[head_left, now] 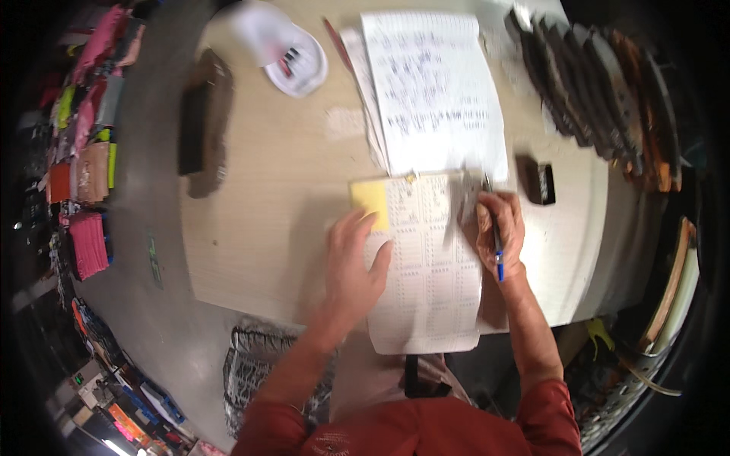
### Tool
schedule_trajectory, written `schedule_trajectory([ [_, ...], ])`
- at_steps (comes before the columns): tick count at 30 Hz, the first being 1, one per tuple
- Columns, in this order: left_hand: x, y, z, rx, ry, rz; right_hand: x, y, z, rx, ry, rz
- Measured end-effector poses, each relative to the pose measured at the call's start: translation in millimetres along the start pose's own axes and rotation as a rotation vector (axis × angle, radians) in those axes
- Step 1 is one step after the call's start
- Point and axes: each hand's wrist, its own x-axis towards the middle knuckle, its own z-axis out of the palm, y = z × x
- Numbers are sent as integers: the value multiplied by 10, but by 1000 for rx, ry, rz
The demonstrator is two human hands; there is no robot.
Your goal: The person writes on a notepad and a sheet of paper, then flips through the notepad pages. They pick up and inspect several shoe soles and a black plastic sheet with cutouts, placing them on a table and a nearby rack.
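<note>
A pen (498, 247) with a blue end is gripped in my right hand (503, 226), its tip near the top right of a printed form (426, 281). The form is a long sheet of small columns and rows that reaches past the table's front edge. My left hand (356, 262) lies at the form's left edge with thumb and fingers apart. Its fingertips touch a yellow paper square (370, 201) at the form's upper left corner. Just beyond the form lies a spiral notepad (437, 91) covered in handwriting, with loose papers under its left side.
On the light wooden table (258, 228) are a white cap (304, 64), a dark flat object (198, 125) at left, a red pencil-like stick (334, 39), and a small black box (544, 184). Dark curved pieces (585, 83) stand in a row at right. A wire basket (247, 372) sits below.
</note>
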Motion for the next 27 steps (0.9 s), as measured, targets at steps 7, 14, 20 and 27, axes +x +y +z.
schedule_trajectory([
  [7, -116, 36, 41, -762, 241, -756, -3, -76, 88, -78, 24, 29],
  [14, 110, -174, 36, -524, 146, -757, 15, -61, 90, -65, 21, -10],
  [20, 99, -18, 172, -182, 281, -525, 8, -35, 106, -34, 16, 46],
  [27, 101, 29, -31, -456, 150, -758, -7, 14, 103, 0, -7, 51],
])
